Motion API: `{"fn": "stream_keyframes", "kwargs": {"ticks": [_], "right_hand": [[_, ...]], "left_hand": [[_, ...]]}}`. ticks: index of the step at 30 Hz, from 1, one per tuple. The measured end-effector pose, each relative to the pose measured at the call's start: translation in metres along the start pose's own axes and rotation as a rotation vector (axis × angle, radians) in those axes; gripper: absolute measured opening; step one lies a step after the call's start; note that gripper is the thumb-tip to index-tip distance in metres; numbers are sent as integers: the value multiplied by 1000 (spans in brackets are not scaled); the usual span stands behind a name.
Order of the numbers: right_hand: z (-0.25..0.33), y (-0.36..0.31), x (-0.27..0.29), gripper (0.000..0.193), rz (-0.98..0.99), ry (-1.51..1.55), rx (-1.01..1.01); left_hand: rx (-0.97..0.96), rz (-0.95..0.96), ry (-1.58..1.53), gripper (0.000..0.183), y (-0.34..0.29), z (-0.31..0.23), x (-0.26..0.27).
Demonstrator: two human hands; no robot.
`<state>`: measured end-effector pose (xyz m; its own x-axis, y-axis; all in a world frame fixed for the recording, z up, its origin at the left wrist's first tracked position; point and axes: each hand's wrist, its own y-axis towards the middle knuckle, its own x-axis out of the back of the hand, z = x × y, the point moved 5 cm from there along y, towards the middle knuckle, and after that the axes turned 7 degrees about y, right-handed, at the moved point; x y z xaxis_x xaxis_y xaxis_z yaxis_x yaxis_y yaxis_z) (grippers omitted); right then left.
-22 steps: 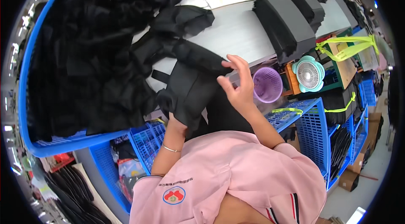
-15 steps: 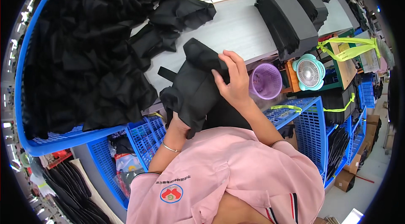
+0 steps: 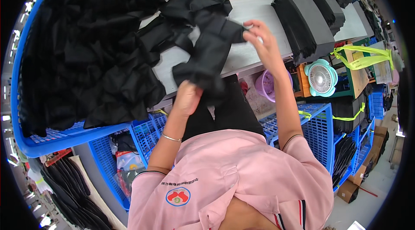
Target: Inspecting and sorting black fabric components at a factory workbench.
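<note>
A black fabric piece point(image 3: 210, 48) is stretched between my two hands above the front edge of the grey-white table point(image 3: 253, 54). Its lower end is gripped by my left hand point(image 3: 189, 98), whose fingers are closed and partly hidden by the cloth. At the upper right corner, my right hand point(image 3: 264, 41) pinches the fabric between thumb and fingers. The lower part of the piece is smeared by motion. Just behind it, more black cloth pieces point(image 3: 194, 5) lie on the table, next to a large heap of black fabric point(image 3: 86, 57) at the left.
The heap fills a big blue crate point(image 3: 78, 140). Neat stacks of black panels point(image 3: 302, 22) stand at the far right. A purple basket point(image 3: 264, 85) and a teal fan point(image 3: 321, 77) are below the table's right edge. Blue crates point(image 3: 317, 143) flank me on both sides.
The bunched black piece has been turned and spread out away from me. My right hand has moved up and to the right, now pinching its corner; my left hand came out from under it.
</note>
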<state>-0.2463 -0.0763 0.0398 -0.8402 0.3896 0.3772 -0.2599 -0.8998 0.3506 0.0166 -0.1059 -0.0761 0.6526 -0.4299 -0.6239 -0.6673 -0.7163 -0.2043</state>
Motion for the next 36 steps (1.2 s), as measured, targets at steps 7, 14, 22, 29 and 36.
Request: {"fn": "stream_keyframes", "kwargs": {"ticks": [7,14,22,29,36], "right_hand": [[-29,-10,-7,26,-532,-59,4],[-26,-72,-61,25,-400,514,-374],[-59,-46,-87,36,-153,-214,-298],[-72,-27,-92,35,-22,53,-395],[-71,-19,-57,25,270,851,-801]], "left_hand": [[-91,-159,414,23,-26,-14,-29],[-404,-374,664,37,34,-61,-8],[124,112,433,36,74,-48,-27],[156,184,549,34,84,-25,-36],[54,61,316,27,89,-29,-15]]}}
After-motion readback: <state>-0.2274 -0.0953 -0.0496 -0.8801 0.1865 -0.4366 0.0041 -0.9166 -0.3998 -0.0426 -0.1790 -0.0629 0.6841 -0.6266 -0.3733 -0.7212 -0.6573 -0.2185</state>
